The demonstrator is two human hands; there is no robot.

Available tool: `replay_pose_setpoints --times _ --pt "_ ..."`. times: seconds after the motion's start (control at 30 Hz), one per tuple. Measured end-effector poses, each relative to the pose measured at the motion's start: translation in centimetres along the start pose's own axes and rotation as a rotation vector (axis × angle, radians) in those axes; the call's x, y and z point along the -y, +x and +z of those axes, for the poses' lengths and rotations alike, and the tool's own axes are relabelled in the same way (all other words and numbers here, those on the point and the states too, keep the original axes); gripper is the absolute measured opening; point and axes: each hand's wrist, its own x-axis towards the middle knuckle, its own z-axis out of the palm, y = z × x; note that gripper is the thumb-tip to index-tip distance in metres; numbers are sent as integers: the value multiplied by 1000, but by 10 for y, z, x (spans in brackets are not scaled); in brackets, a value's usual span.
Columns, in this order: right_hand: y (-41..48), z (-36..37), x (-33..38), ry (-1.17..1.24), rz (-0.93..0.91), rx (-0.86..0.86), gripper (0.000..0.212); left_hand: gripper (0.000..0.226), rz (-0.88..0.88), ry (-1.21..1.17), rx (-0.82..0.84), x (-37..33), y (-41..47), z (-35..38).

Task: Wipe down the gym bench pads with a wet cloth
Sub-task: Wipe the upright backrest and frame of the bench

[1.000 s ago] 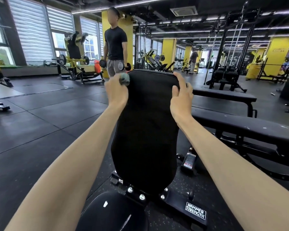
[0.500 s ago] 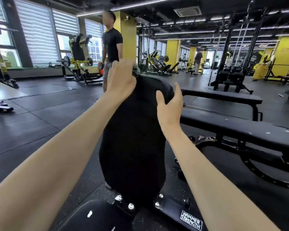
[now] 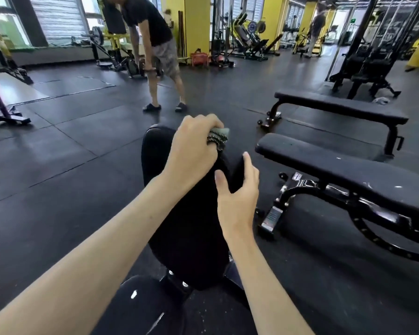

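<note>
Cloth (image 3: 218,137) (mostly hidden) under left hand (image 3: 191,149)

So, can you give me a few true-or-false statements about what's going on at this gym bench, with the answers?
1. The left hand holds the cloth at the top of the upright back pad. True.
2. The right hand hangs free and touches nothing. False: it grips the right edge of the back pad, thumb on the front.
3. The person in the background stands straight up. False: that person bends forward at the waist, arms reaching down.
4. Two flat benches stand on the right side of the back pad. True.
5. The cloth lies spread out on the floor. False: it is bunched in the left hand, against the pad.
</note>
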Motion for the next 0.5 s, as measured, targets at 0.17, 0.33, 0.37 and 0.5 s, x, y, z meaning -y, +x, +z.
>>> replay_pose_setpoints --times 0.17,0.33,0.37,0.5 --pt "4 -8 15 -49 84 51 63 45 128 -123 251 -24 -19 -12" --pt "9 -21 33 -61 193 139 62 44 -219 15 112 -2 10 -14" --pt "11 -23 35 -72 215 161 62 44 -291 27 84 -4 12 -12" --pt "20 -32 44 -171 265 243 60 52 -243 -65 206 -35 -1 -14"
